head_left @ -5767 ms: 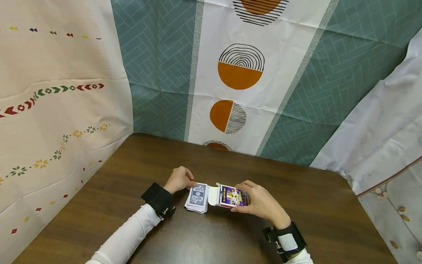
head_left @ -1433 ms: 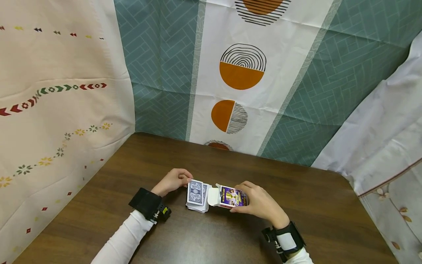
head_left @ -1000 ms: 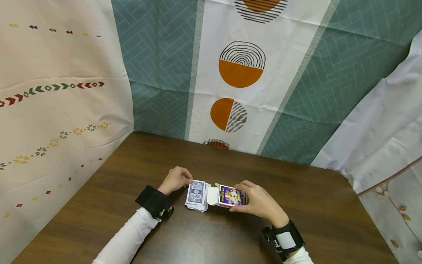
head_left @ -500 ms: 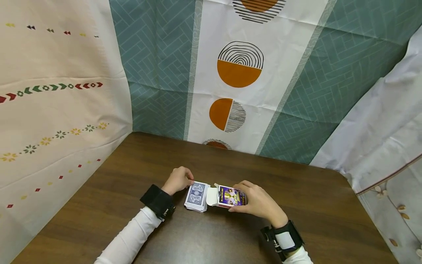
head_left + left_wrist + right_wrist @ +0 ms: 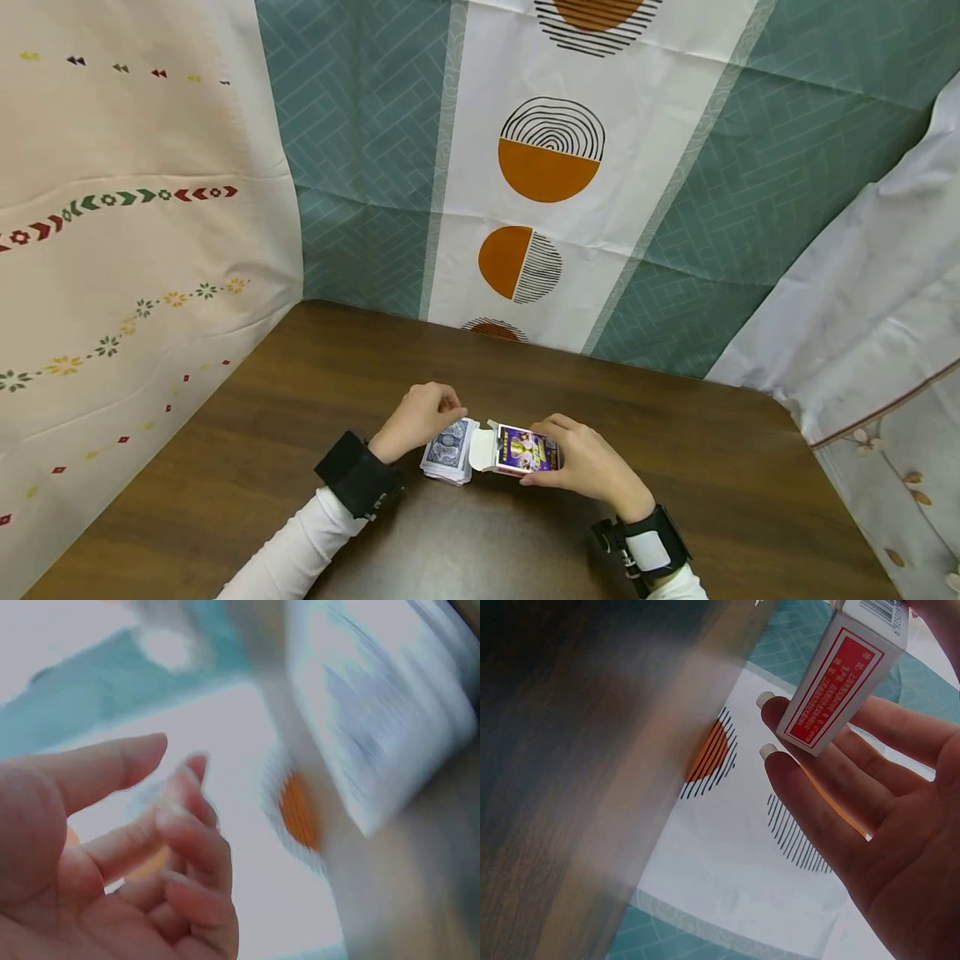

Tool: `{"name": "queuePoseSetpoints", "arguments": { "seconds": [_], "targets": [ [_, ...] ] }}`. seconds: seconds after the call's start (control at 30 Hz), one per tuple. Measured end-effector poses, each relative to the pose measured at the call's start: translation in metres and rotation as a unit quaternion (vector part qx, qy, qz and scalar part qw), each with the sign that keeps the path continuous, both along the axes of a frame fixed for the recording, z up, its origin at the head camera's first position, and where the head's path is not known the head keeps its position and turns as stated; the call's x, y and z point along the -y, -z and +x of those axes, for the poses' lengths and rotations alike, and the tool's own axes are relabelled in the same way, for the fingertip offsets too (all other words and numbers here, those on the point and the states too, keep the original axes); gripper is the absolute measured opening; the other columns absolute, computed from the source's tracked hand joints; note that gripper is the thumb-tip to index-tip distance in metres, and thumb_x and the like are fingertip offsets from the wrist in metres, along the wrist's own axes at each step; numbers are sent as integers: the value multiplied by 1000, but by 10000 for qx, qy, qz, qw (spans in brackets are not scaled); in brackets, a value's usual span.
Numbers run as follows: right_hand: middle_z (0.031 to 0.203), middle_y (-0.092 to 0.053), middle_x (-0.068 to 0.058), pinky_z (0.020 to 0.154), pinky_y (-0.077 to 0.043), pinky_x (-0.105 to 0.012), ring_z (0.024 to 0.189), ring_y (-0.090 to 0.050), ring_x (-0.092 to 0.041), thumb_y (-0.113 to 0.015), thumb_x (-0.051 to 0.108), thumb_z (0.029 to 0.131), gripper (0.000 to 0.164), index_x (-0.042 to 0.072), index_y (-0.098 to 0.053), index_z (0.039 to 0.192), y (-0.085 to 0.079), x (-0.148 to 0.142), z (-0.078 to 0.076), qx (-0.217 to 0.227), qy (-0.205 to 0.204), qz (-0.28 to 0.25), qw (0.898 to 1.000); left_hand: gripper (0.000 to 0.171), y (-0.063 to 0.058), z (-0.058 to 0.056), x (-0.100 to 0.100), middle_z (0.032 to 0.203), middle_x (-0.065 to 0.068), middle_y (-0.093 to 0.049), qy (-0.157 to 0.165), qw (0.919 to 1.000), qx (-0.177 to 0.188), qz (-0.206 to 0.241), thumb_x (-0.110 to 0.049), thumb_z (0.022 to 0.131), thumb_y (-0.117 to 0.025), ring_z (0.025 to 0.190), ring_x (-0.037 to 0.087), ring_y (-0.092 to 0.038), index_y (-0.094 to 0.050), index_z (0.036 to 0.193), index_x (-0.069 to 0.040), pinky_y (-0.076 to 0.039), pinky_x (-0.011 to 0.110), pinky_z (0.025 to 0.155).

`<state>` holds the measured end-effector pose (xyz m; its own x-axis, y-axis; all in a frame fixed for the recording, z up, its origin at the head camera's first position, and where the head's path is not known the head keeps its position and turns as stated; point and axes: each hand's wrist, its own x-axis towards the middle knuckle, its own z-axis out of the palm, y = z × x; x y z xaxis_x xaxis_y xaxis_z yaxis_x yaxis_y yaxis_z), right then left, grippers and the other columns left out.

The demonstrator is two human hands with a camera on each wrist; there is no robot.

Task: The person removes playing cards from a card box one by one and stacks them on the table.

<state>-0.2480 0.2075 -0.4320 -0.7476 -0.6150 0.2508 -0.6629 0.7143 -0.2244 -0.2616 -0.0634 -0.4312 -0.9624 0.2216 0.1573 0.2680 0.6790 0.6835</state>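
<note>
A stack of playing cards (image 5: 447,448) with blue patterned backs lies on the table, its edges slightly uneven. Over the stack's far edge hovers my left hand (image 5: 415,419). In the left wrist view the left hand (image 5: 157,862) has loosely bent fingers and a gap between thumb and forefinger, holding nothing; the cards (image 5: 382,697) are blurred beside it. My right hand (image 5: 590,463) grips a purple card box (image 5: 527,450) between thumb and fingers. The box's white flap (image 5: 483,448) stands open toward the stack. In the right wrist view, the box (image 5: 840,690) shows a red printed side.
The brown wooden table (image 5: 465,542) spreads around both hands. A patterned cloth (image 5: 360,167) hangs behind it, with a cream cloth (image 5: 150,275) on the left and a white one (image 5: 862,300) on the right.
My left hand, earlier at the stack's far left corner with a card shifted leftward, has moved right over the stack. The cards now lie more together. My right hand and the box stay put.
</note>
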Motion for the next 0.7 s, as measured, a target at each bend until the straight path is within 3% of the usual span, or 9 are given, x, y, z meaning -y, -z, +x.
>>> {"name": "queuePoseSetpoints", "arguments": {
  "seconds": [0.1,0.2,0.43,0.6,0.7],
  "targets": [
    [106,-64,2,71,-49,-23,83,-57,-5,-79,57,69,65,11,-66,113,0,1,0,53,17,-24,10000,11,-7,9,-10,66,-2,-56,800,9962,239,248,-14,88,-70,58,10,-44,-72,82,-6,-34,22,52],
    [106,-63,2,69,-49,-21,83,-56,-5,-78,58,70,65,11,-66,114,-1,2,1,73,-13,-30,10000,11,-5,14,-18,66,-4,-55,1211,9905,529,367,-14,88,-69,57,9,-42,-72,80,-5,-32,20,51],
    [107,-63,2,70,-49,-21,83,-57,-4,-77,58,72,64,11,-65,114,-4,3,4,-42,-165,-82,9998,22,4,20,-27,62,-6,-50,1090,9887,754,696,-18,88,-68,51,7,-39,-67,71,-5,-27,20,47],
    [107,-63,2,69,-49,-20,82,-56,-4,-78,57,71,64,11,-65,114,-6,3,5,-95,-157,-95,9998,22,5,21,-30,60,-6,-49,1171,9865,752,858,-13,87,-68,49,6,-37,-65,67,-3,-27,20,46],
    [107,-62,2,68,-48,-19,81,-56,-3,-77,58,71,65,11,-64,115,-7,3,5,-67,-134,-84,9999,21,6,20,-31,59,-5,-51,1187,9827,951,1057,-10,86,-69,48,6,-38,-66,67,-2,-29,20,47]
  ]
}}
